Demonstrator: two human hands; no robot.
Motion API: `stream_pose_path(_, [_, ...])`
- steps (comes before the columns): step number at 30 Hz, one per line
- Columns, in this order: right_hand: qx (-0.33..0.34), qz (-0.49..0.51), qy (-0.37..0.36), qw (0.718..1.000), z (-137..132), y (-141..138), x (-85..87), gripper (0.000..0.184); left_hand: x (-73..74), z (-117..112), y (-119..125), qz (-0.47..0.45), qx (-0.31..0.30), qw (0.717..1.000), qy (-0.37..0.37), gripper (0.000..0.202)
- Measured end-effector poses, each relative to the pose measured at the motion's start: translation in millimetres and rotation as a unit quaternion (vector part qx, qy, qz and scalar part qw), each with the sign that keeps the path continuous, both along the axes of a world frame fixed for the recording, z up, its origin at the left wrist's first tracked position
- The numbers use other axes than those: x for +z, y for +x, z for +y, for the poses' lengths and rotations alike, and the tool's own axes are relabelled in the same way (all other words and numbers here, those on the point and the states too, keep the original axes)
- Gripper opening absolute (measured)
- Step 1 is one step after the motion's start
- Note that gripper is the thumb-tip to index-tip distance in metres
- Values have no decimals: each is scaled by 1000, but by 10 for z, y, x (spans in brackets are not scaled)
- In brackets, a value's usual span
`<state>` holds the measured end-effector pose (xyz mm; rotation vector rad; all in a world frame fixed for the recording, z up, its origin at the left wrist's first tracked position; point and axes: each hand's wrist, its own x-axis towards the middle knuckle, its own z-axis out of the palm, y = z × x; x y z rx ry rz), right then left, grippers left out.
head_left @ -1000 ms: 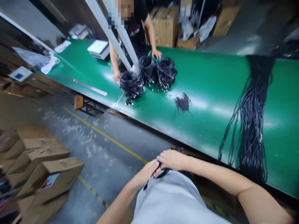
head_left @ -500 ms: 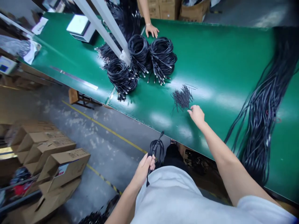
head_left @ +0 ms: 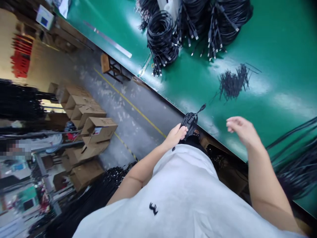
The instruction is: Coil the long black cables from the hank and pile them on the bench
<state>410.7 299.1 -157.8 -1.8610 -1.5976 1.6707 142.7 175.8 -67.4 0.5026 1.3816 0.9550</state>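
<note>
A small coiled cable [head_left: 189, 121] is gripped in the left hand [head_left: 176, 135] at the centre of the frame, just off the near edge of the green table [head_left: 272, 46]. The fingers are clenched round the middle of the coil, probably so that the loops are kept from springing apart; one plug end is left sticking up. The right hand [head_left: 241, 130] is held above the table edge, right of centre, with its fingers half curled and loose. Whether anything thin is pinched between them cannot be told. A pile of short black ties [head_left: 232, 84] is laid just beyond it, within easy reach. Finished bundles of cable [head_left: 162, 38] are stacked at the top of the frame, and loose cables [head_left: 297, 158] are spread at the right edge.
</note>
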Motion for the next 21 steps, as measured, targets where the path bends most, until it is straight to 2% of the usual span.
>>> stream_pose_path(2, [-31,188,-102,976,-545,-293,228,32,35,4,0,4,-47,999,11,41])
stream_pose_path(3, [-57,242,-132,960,-776,-490,304,34,57,0,8,6,-76,997,16,40])
stream_pose_path(4, [-76,267,-138,951,-957,-702,350,34,78,-8,16,6,-106,994,25,38])
stream_pose_path(6, [-114,290,-115,943,-1138,-1100,376,33,99,-32,24,-6,-150,988,45,35])
stream_pose_path(8, [-148,301,-72,939,-1123,-1385,377,31,79,-62,0,-31,-146,987,67,30])
stream_pose_path(11, [-176,309,-8,935,-985,-1583,439,28,-12,-107,-117,-53,-83,991,96,23])
stream_pose_path(13, [-147,303,23,941,-944,-1637,518,24,-74,-139,-231,-56,-62,990,117,25])
stream_pose_path(17, [-69,293,35,953,-1008,-1723,626,19,-111,-229,-434,-61,-73,986,135,30])
stream_pose_path(19, [-28,277,42,960,-1063,-1750,627,21,-85,-285,-496,-17,-67,988,137,26])
stream_pose_path(21, [34,224,105,968,-1108,-1746,602,21,-54,-340,-531,74,-65,987,130,22])
